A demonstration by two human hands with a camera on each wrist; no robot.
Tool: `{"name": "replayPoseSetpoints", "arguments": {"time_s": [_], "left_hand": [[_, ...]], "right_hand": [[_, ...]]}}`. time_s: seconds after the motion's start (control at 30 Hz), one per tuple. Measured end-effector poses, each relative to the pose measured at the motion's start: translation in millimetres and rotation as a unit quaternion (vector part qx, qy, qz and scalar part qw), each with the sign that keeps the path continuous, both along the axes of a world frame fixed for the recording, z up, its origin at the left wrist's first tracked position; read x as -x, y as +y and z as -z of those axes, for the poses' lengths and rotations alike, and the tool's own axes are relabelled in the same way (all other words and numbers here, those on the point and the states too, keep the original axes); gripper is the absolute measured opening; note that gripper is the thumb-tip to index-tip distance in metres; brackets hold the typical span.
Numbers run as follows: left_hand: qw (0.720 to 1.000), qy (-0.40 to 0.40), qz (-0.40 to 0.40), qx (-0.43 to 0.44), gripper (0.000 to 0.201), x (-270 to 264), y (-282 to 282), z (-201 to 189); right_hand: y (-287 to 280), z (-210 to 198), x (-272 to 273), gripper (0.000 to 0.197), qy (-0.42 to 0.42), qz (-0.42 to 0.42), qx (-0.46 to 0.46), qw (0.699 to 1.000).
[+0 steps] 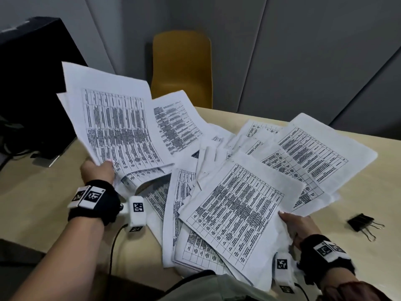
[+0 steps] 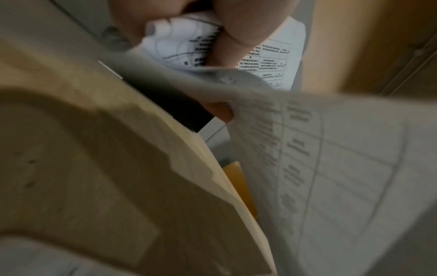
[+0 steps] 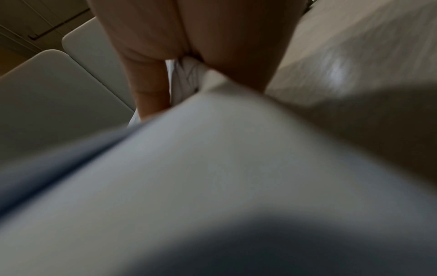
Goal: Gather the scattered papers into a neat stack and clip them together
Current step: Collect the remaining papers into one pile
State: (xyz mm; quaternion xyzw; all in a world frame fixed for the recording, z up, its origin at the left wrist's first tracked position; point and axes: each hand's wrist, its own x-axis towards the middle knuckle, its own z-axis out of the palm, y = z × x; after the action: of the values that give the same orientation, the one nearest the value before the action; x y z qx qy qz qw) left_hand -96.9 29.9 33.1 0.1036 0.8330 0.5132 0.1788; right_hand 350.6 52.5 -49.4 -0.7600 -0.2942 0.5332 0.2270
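Note:
Several white printed sheets [image 1: 217, 161] lie fanned and overlapping across the beige table [image 1: 43, 192]. My left hand [image 1: 98, 170] grips a bundle of sheets [image 1: 112, 118] by its lower corner and holds it tilted up above the table's left side; in the left wrist view the fingers [image 2: 236, 33] pinch crumpled paper [image 2: 179, 44]. My right hand [image 1: 297, 224] grips the right edge of a lifted pile of sheets [image 1: 236, 209] near the front edge, thumb on top. In the right wrist view blurred paper [image 3: 212, 177] fills most of the frame below the fingers [image 3: 212, 37]. A black binder clip [image 1: 361, 222] lies on the table right of that hand.
A yellow chair [image 1: 182, 68] stands behind the table's far edge. A dark monitor with cables [image 1: 32, 83] sits at the back left. Grey wall panels [image 1: 303, 51] rise behind. Bare tabletop [image 1: 368, 257] shows at front left and around the clip.

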Motion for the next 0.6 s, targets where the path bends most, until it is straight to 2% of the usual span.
{"name": "replayPoseSetpoints", "arguments": {"time_s": [0.1,0.3,0.37,0.53,0.6], "left_hand": [[0.998,-0.004,-0.028,-0.055,0.027,-2,3,-16],[0.988,-0.085,-0.053,-0.116,0.033,-24,16,-21],[0.986,-0.110,-0.031,-0.118,0.033,-41,15,-15],[0.984,-0.157,0.084,-0.031,0.023,-90,-5,26],[0.977,-0.178,0.119,-0.004,0.028,-108,-13,42]], "right_hand": [[-1,-3,1,0.058,-0.036,-0.016,-0.012,0.999],[-2,-1,1,0.055,-0.026,0.000,-0.016,1.000],[-2,-1,1,0.047,-0.019,-0.003,-0.017,1.000],[-4,-5,5,0.042,-0.021,0.006,-0.029,0.999],[-3,-6,5,0.047,-0.033,0.000,-0.028,0.999]]}}
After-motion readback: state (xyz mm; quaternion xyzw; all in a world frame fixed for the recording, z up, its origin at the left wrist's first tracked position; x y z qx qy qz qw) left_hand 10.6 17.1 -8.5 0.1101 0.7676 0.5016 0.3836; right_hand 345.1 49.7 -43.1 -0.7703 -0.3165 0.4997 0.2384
